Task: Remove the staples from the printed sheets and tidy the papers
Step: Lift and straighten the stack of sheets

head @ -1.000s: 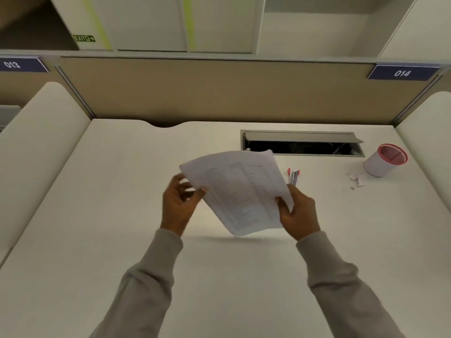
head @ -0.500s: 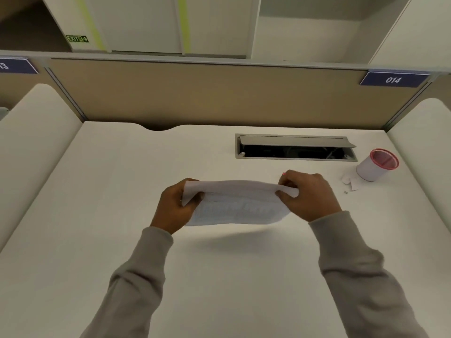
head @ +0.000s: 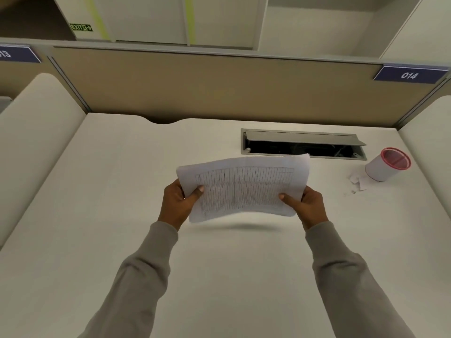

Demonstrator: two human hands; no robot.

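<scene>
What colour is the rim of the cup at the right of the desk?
Pinkish red, on a white cup; head view, the only one.

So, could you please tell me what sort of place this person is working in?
Probably a numbered office or library cubicle: a white desk with tan divider panel, a blue "014" number plate, and a grey cable hatch.

A stack of printed paper sheets hangs above the mid counter, between the hands. Behind it lies a rectangular cable hatch; right of that stands a red-rimmed white cup, paper scraps just before it.
</scene>
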